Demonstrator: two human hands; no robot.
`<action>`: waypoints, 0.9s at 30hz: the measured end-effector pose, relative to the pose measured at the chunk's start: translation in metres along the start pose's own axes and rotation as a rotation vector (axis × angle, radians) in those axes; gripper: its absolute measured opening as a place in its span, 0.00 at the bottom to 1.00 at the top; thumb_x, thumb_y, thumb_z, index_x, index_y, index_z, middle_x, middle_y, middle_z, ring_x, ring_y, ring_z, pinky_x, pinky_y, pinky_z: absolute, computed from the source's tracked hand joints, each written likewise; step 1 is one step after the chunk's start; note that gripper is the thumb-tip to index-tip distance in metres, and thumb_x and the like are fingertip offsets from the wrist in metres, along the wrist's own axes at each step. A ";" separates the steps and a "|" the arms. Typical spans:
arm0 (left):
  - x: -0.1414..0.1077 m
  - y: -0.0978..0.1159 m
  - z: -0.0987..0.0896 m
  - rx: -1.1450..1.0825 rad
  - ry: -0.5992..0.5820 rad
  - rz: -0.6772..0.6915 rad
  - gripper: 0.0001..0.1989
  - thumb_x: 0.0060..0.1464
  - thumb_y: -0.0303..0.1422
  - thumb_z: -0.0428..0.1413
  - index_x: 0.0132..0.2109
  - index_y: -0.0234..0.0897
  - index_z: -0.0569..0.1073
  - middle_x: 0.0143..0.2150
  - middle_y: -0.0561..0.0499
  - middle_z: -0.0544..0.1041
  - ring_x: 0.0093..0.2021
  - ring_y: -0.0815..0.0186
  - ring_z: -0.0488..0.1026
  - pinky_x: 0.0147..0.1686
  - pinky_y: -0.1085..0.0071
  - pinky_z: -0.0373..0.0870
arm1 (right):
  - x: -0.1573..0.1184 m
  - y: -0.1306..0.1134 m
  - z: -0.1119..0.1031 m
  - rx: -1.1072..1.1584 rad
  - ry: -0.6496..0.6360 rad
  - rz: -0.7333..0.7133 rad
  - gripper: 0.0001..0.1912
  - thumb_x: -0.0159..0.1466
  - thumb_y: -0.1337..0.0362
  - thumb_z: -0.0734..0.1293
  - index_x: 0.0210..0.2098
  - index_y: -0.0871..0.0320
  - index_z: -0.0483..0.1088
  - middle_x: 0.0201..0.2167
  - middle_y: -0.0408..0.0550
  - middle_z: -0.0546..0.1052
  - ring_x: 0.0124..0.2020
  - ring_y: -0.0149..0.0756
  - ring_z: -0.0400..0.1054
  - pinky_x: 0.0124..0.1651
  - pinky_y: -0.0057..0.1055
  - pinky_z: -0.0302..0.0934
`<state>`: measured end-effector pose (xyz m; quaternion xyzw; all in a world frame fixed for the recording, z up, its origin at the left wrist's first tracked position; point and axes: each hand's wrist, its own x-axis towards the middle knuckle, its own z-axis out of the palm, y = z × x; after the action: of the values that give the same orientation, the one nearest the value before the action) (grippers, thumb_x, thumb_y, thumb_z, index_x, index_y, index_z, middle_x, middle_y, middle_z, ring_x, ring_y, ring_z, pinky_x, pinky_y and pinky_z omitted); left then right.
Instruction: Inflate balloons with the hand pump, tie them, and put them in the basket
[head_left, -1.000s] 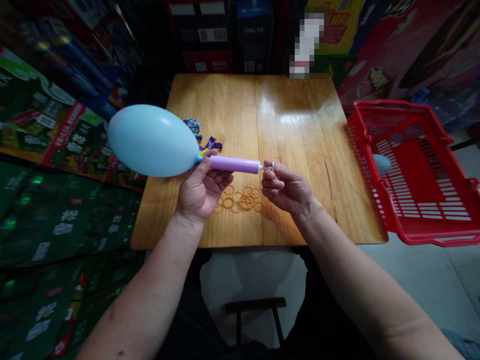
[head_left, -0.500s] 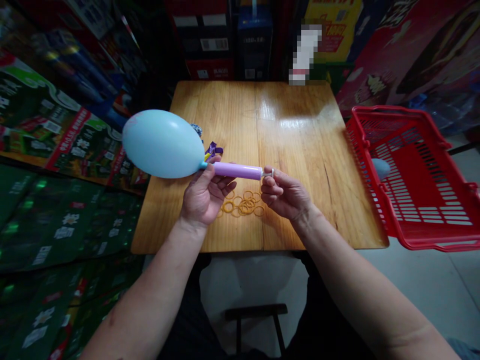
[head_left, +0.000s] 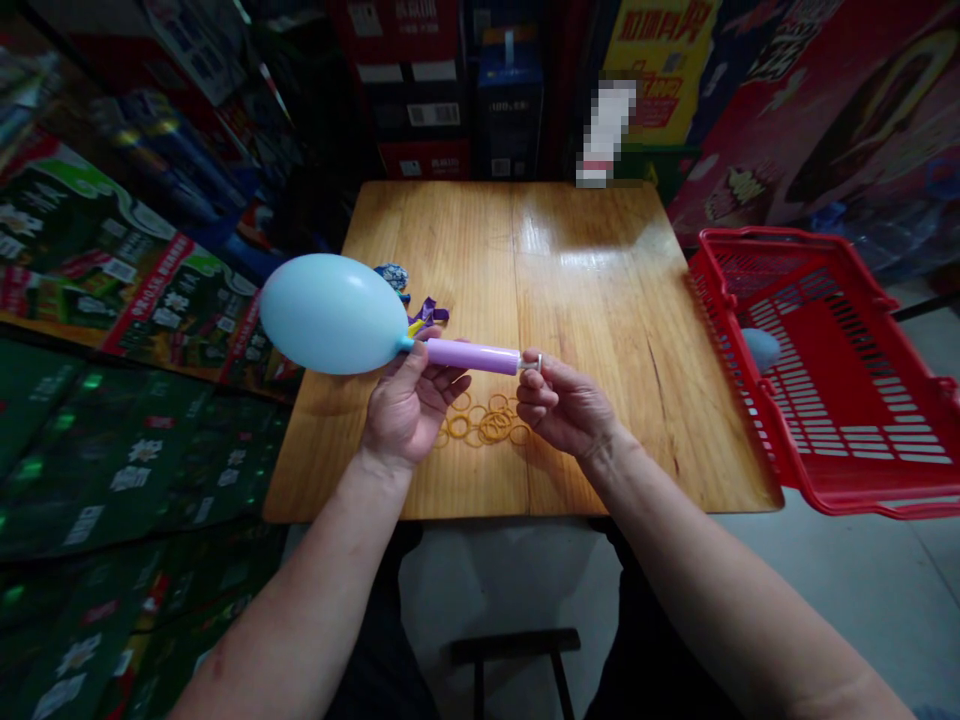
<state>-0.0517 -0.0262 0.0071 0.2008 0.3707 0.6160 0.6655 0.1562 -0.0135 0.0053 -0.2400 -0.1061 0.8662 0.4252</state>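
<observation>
Left hand (head_left: 405, 405) pinching the pump (head_left: 474, 357) at the balloon's neck, light-blue balloon (head_left: 334, 314) left of the pump, right hand's (head_left: 566, 405) fingers gripping its handle (head_left: 535, 363), rubber bands (head_left: 491, 420) below the pump, on the table (head_left: 600, 300).

The scene is dimly lit overall, with the wooden worktop (head_left: 585, 400) rendered brightest. A pale, diffuse glare is reflected from its far right part, and a small highlight is seen on the upper surface of the light blue balloon (head_left: 334, 313). The stacked cartons (head_left: 135, 460) at the left and the gaps between the boxes behind are sunk in deep shadow. Soft blur is noted toward the left and right margins, where shapes are stretched by wide-angle distortion. The hands are rendered fairly sharply; a small patch at the top is pixelated. The light source lies outside the view.
</observation>
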 end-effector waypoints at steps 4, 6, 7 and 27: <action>0.003 0.007 -0.001 -0.007 0.021 0.007 0.14 0.62 0.40 0.65 0.52 0.42 0.80 0.47 0.46 0.85 0.43 0.63 0.83 0.44 0.68 0.80 | -0.002 -0.012 0.001 -0.065 0.045 -0.013 0.08 0.63 0.65 0.73 0.41 0.56 0.73 0.25 0.36 0.72 0.20 0.23 0.54 0.23 0.22 0.55; 0.005 0.015 -0.003 -0.019 0.042 0.031 0.13 0.62 0.40 0.65 0.51 0.41 0.80 0.45 0.46 0.85 0.42 0.62 0.83 0.44 0.68 0.80 | -0.004 -0.022 0.002 -0.067 0.074 -0.043 0.06 0.63 0.66 0.72 0.40 0.56 0.73 0.24 0.36 0.71 0.20 0.23 0.53 0.23 0.22 0.53; 0.007 0.019 -0.004 -0.023 0.053 0.055 0.13 0.62 0.40 0.64 0.50 0.42 0.80 0.45 0.47 0.85 0.43 0.62 0.83 0.43 0.68 0.80 | -0.005 -0.026 0.002 -0.059 0.083 -0.066 0.06 0.62 0.66 0.72 0.39 0.56 0.73 0.23 0.36 0.70 0.19 0.23 0.52 0.22 0.22 0.52; 0.000 0.005 0.000 0.091 0.010 0.051 0.15 0.59 0.40 0.67 0.52 0.42 0.80 0.46 0.47 0.85 0.41 0.64 0.83 0.42 0.69 0.80 | 0.005 0.001 -0.002 -0.352 0.118 -0.119 0.21 0.60 0.51 0.78 0.41 0.57 0.72 0.26 0.41 0.76 0.21 0.24 0.64 0.23 0.22 0.57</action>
<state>-0.0548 -0.0256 0.0105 0.2370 0.3963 0.6163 0.6379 0.1545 -0.0103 0.0017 -0.3542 -0.2449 0.7920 0.4327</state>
